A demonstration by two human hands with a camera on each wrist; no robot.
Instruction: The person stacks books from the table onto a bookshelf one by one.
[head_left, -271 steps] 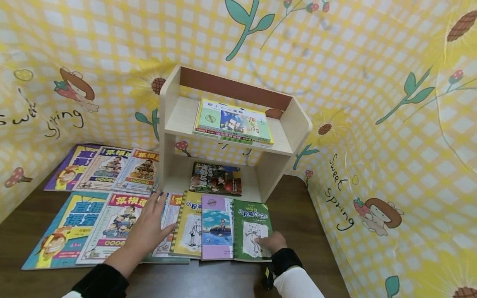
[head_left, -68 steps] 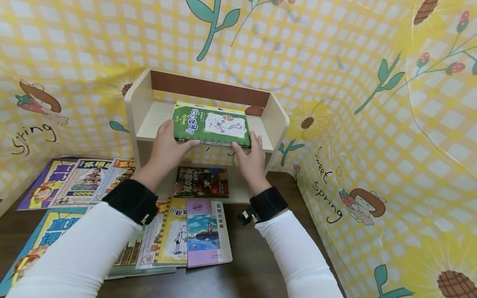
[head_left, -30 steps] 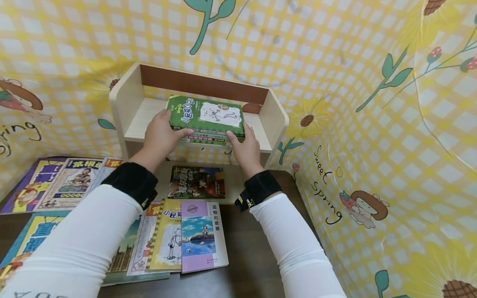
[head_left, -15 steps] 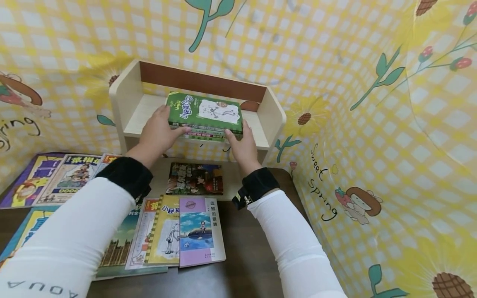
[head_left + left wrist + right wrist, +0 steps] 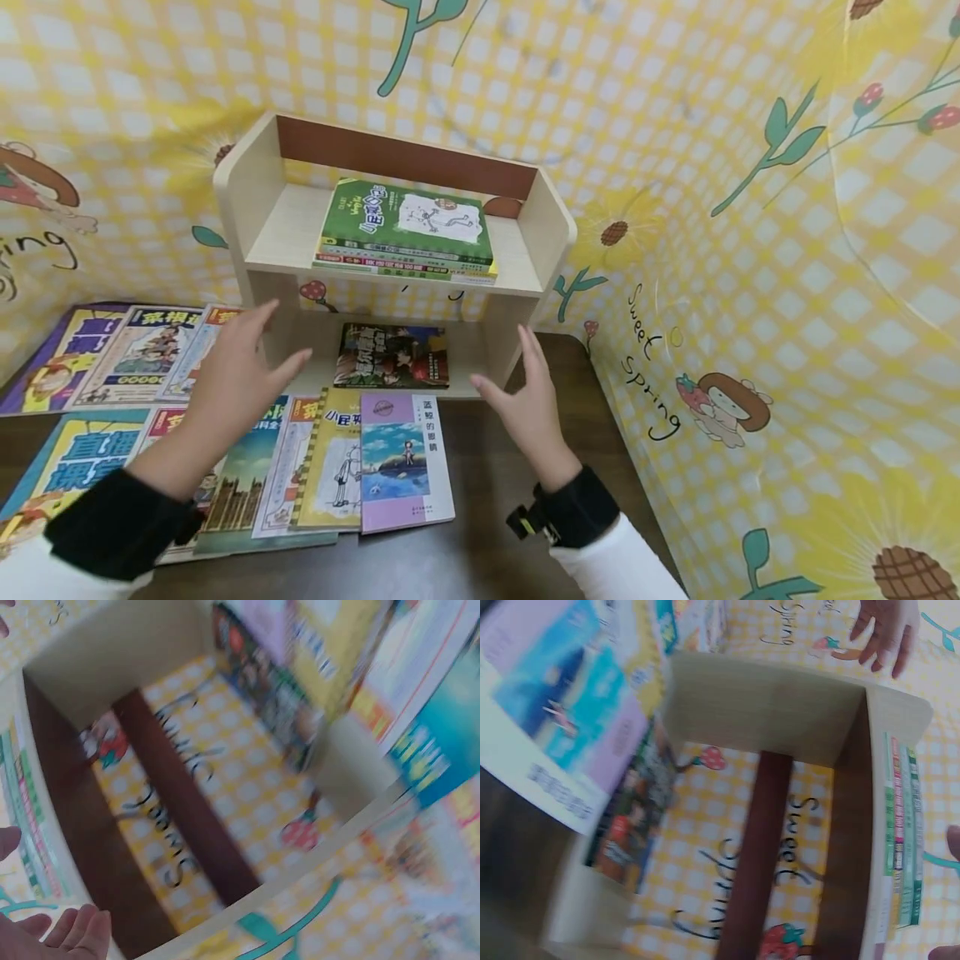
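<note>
Both hands have come away from the green paperback book with a white cartoon panel on its cover (image 5: 408,219), which half a second ago they gripped at its near corners; it now lies flat on top of the small stack of books (image 5: 405,265) on the upper board of the pale wooden two-tier shelf (image 5: 251,208), with nothing touching it. From the right wrist view the stack shows as a row of green and pink spines (image 5: 900,832) on that board. The left hand (image 5: 236,375) hangs in the air below and in front of the shelf, fingers spread and relaxed, holding nothing. The right hand (image 5: 525,400) is likewise free, palm turned inward, fingers straight and loose. A dark-covered comic book (image 5: 392,356) lies on the lower board between the two hands. On the dark brown wooden table (image 5: 480,550), just in front of the shelf, a lilac book with a blue sea picture (image 5: 403,462) rests beside a yellow cartoon book (image 5: 330,467), with larger colourful magazines (image 5: 142,358) spread out to the left.
</note>
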